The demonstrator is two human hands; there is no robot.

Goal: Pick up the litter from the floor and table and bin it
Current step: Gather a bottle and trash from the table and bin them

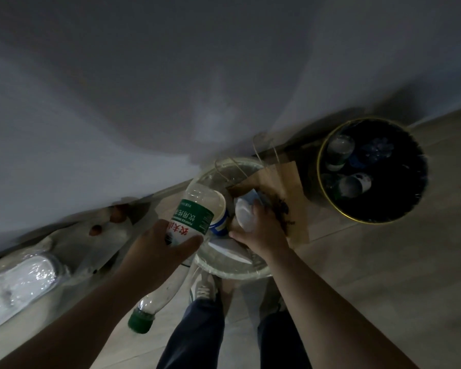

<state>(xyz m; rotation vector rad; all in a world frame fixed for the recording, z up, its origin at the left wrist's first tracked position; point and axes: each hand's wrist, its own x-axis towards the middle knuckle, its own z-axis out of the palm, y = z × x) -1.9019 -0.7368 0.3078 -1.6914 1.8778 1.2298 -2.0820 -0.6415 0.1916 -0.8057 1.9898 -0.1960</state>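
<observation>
Litter sits on a small round glass table [224,270] by the wall, and some of it is in the person's hands. The left hand [157,251] is wrapped around a clear plastic bottle [194,211] with a green and red label. Fingers and thumb curl tight around its middle. The bottle is tipped, with its bottom up over the table and its green cap [141,319] pointing down toward the person. The right hand [261,230] is on the table, and its fingers bend over a wad of white paper [244,213], holding it. A paper cup [220,219] with a blue band lies just beside the wad, between the two hands. A brown paper bag [285,179] with string handles lies under and behind the right hand. The bin [402,182] stands on the floor [383,275] to the right, near the table. It is dark with a gold rim, and bottles [354,185] lie inside it.
</observation>
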